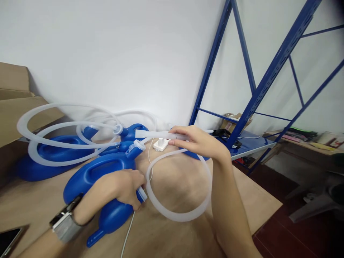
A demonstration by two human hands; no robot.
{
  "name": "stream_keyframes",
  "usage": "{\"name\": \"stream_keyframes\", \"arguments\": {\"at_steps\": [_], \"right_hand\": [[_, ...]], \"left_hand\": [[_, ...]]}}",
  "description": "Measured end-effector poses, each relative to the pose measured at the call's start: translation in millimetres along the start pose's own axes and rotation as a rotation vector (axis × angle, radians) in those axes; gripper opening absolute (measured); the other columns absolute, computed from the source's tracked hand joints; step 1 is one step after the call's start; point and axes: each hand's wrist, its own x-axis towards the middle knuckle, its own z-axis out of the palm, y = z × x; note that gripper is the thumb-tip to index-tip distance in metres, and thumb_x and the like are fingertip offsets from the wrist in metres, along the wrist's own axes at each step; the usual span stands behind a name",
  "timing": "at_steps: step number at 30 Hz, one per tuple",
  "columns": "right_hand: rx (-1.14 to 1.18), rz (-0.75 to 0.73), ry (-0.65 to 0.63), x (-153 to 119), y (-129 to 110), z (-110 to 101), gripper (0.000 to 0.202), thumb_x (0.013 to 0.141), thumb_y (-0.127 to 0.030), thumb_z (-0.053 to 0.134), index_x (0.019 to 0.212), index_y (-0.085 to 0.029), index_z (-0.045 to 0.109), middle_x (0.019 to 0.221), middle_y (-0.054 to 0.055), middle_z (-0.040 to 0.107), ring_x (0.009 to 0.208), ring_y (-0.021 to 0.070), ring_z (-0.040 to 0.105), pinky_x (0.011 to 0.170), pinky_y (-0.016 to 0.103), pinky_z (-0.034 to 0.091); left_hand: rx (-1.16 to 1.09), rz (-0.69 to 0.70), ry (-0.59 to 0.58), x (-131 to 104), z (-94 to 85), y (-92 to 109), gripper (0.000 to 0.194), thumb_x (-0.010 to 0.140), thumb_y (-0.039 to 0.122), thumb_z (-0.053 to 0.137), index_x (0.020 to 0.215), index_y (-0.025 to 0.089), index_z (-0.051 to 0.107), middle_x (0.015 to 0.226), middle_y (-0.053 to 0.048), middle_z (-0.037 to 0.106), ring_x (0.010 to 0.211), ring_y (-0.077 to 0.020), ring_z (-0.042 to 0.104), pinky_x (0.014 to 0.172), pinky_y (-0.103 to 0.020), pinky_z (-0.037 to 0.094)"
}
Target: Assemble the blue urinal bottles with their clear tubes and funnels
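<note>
My left hand (pixel 125 188) is wrapped round the neck of a blue plastic bottle (pixel 114 215) near the front of the table, and the bottle's pale rim shows past my fingers. My right hand (pixel 197 141), its fingers pinched together, holds a translucent white hose (pixel 181 216) by one end; the hose hangs in a round loop between my hands. Just behind my left hand lies another blue bottle (pixel 80 175) with a moulded handle and a white capped mouth (pixel 139 145).
More blue bottles (pixel 52 154) with coiled hoses (pixel 27 125) lie at the left, beside a cardboard box (pixel 24 107). A white plug adapter (pixel 160 144) with a cable sits at the wall. A blue metal rack (pixel 268 79) stands to the right. A phone (pixel 10 240) lies front left.
</note>
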Motion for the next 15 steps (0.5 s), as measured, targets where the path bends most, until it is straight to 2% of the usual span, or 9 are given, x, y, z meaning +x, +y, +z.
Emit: {"name": "stream_keyframes", "arguments": {"at_steps": [1, 3, 6, 8, 10, 12, 14, 15], "right_hand": [[0.019, -0.009, 0.026, 3, 1, 2, 0.031, 0.103, -0.047, 0.060, 0.108, -0.018, 0.071, 0.090, 0.002, 0.071, 0.076, 0.0155, 0.058, 0.074, 0.027, 0.039], [0.022, -0.002, 0.025, 6, 5, 6, 0.027, 0.104, -0.042, 0.059, 0.104, -0.017, 0.070, 0.092, 0.002, 0.071, 0.079, 0.0161, 0.058, 0.074, 0.028, 0.038], [-0.032, 0.060, -0.050, 9, 14, 10, 0.023, 0.103, -0.039, 0.058, 0.098, -0.018, 0.066, 0.082, 0.000, 0.063, 0.072, 0.0149, 0.053, 0.070, 0.028, 0.034], [-0.056, 0.111, -0.081, 8, 19, 10, 0.024, 0.103, -0.040, 0.058, 0.094, -0.018, 0.063, 0.074, -0.003, 0.056, 0.067, 0.0138, 0.048, 0.067, 0.029, 0.032], [-0.061, 0.143, -0.083, 7, 24, 8, 0.031, 0.103, -0.046, 0.058, 0.089, -0.019, 0.060, 0.071, -0.004, 0.051, 0.065, 0.0132, 0.045, 0.066, 0.029, 0.031], [-0.072, 0.158, -0.058, 6, 27, 6, 0.041, 0.103, -0.056, 0.056, 0.083, -0.020, 0.057, 0.069, -0.004, 0.047, 0.064, 0.0129, 0.043, 0.064, 0.029, 0.029], [-0.100, 0.180, -0.028, 4, 29, 3, 0.049, 0.102, -0.062, 0.054, 0.076, -0.020, 0.052, 0.067, -0.004, 0.045, 0.062, 0.0126, 0.041, 0.063, 0.030, 0.028], [-0.120, 0.194, -0.017, 4, 30, 3, 0.051, 0.102, -0.063, 0.053, 0.074, -0.020, 0.050, 0.066, -0.004, 0.045, 0.062, 0.0126, 0.041, 0.063, 0.030, 0.027]], "left_hand": [[-0.011, -0.009, -0.022, -9, -8.9, -1, 0.050, 0.062, 0.044, 0.082, 0.110, 0.029, 0.082, 0.113, -0.008, 0.079, 0.104, -0.0345, 0.074, 0.092, -0.043, 0.059], [-0.064, -0.049, 0.002, -32, -28.4, -4, 0.051, 0.066, 0.050, 0.081, 0.113, 0.031, 0.080, 0.116, -0.005, 0.078, 0.109, -0.0329, 0.072, 0.099, -0.043, 0.057], [-0.175, -0.121, 0.117, -66, -52.1, -18, 0.052, 0.070, 0.064, 0.077, 0.115, 0.037, 0.080, 0.119, 0.000, 0.078, 0.110, -0.0311, 0.072, 0.098, -0.039, 0.057], [-0.255, -0.147, 0.255, -84, -60.8, -35, 0.055, 0.068, 0.070, 0.076, 0.113, 0.039, 0.080, 0.120, 0.002, 0.078, 0.110, -0.0306, 0.072, 0.091, -0.036, 0.060], [-0.313, -0.165, 0.496, -94, -65.0, -55, 0.059, 0.061, 0.072, 0.078, 0.107, 0.036, 0.081, 0.117, 0.001, 0.078, 0.110, -0.0326, 0.071, 0.085, -0.034, 0.060], [-0.417, -0.190, 0.825, -97, -67.6, -70, 0.062, 0.053, 0.071, 0.081, 0.099, 0.030, 0.078, 0.106, 0.000, 0.079, 0.097, -0.0303, 0.073, 0.074, -0.031, 0.059], [-0.583, -0.179, 1.103, -95, -70.6, -75, 0.054, 0.058, 0.065, 0.078, 0.094, 0.026, 0.073, 0.089, 0.000, 0.074, 0.078, -0.0232, 0.069, 0.062, -0.027, 0.053], [-0.667, -0.162, 1.197, -93, -72.4, -73, 0.047, 0.063, 0.062, 0.075, 0.092, 0.025, 0.070, 0.081, 0.000, 0.070, 0.070, -0.0195, 0.064, 0.058, -0.026, 0.050]]}}
